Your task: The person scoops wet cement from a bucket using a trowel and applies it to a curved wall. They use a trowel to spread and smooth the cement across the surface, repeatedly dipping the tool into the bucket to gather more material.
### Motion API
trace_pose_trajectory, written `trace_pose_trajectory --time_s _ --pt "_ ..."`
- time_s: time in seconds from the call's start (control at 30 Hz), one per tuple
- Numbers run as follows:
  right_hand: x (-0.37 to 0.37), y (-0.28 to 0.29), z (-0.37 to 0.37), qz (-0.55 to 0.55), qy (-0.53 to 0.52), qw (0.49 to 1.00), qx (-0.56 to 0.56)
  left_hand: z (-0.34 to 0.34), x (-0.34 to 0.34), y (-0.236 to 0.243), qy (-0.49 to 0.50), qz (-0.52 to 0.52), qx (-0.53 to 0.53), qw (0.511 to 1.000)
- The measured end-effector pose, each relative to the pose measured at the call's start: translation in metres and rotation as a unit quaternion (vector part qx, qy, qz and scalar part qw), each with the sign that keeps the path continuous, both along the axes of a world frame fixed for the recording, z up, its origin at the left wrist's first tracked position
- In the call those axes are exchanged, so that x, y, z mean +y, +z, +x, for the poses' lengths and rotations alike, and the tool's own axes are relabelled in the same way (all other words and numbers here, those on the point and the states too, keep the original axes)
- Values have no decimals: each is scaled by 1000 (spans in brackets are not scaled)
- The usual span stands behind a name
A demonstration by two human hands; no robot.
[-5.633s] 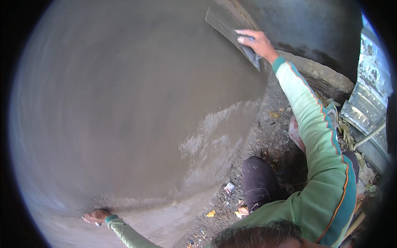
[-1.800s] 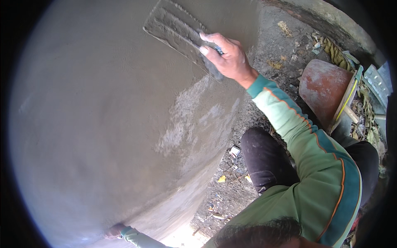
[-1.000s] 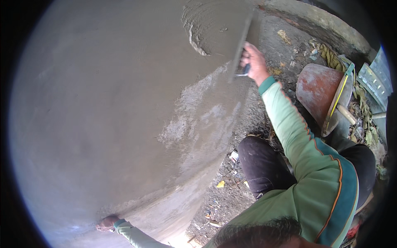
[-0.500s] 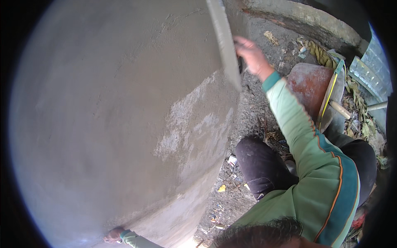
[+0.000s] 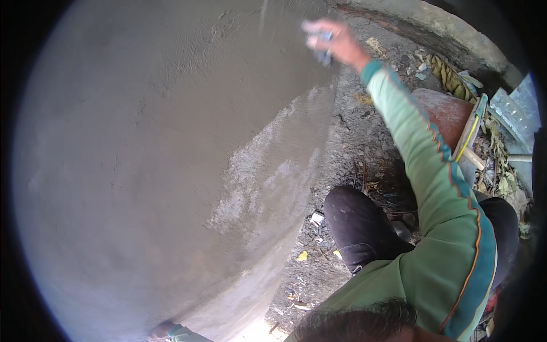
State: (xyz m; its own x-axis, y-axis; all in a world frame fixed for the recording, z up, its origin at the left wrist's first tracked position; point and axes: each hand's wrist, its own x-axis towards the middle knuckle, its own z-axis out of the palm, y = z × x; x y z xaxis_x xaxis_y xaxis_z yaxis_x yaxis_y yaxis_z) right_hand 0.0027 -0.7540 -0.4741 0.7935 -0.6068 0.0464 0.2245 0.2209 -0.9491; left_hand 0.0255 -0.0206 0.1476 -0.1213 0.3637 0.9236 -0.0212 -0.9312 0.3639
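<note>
My right hand (image 5: 337, 43), blurred by motion, is closed at the top of a grey plastered wall (image 5: 142, 171). It grips the handle of a plastering float (image 5: 323, 56); the float's grey blade is hard to tell from the plaster there. Below the hand, a paler, rougher patch (image 5: 250, 165) runs down the wall beside smoother, darker plaster. My left hand (image 5: 161, 330) is low on the left, against or very near the wall's lower part. Its fingers are dim and smeared, so their shape does not show.
A reddish bucket (image 5: 444, 114) lies tipped on the right, with a wooden handle (image 5: 473, 158) by its rim. Metal sheet pieces (image 5: 513, 117) and dry leaves (image 5: 450, 77) lie beyond. A curved concrete edge (image 5: 433, 25) crosses the far side. My bent knee (image 5: 359, 222) is close to the wall.
My right hand has moved up and slightly left. The float, seen edge-on and standing off the wall before, now appears turned toward the plaster. My left hand has shifted slightly down.
</note>
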Motion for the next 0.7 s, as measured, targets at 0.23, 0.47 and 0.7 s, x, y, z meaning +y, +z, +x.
trace_pose_trajectory --time_s 0.23,0.47,0.7 --pt "207 45 -50 -153 -18 984 -93 -4 21 8 0 3 1 1000" --pt "95 -74 -5 482 -201 852 -46 8 4 4 -33 -12 32 999" --pt "112 131 8 48 -185 976 -108 -19 -14 -4 -44 -64 13 997"
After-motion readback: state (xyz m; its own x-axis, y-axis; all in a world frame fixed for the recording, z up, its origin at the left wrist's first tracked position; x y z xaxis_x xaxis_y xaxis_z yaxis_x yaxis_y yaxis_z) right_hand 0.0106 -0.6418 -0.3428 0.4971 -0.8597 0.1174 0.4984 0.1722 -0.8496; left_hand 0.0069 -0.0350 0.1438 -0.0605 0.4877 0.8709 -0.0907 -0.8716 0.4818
